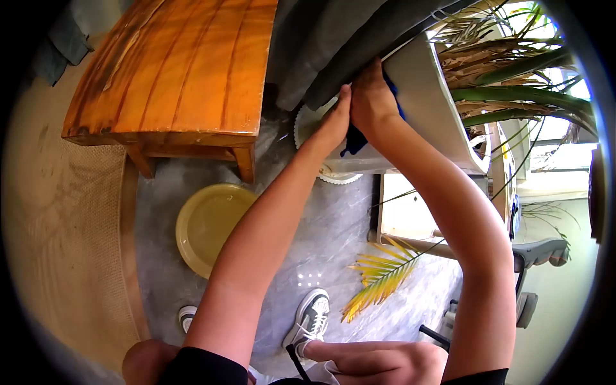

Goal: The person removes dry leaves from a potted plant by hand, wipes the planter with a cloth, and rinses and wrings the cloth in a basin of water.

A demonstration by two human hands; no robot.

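A tall white planter (417, 102) stands at the upper right, with a dark blue cloth (354, 141) against its side. My right hand (374, 96) lies over this cloth, gripping it at the planter wall; blue shows on both sides of the hand. Close beside it, my left hand (335, 122) reaches in at the planter's near side, thumb raised, its other fingers mostly hidden. A grey curtain (333, 48) hangs right above both hands. Under the planter shows a white saucer with a scalloped rim (340, 177).
A wooden stool (179, 70) stands at the upper left, and a yellow-green basin (215, 224) sits on the grey marble floor (276, 289). Palm fronds (513, 96) spread from the planter; a yellowing leaf (382, 276) hangs low. A chair (539, 253) is at right.
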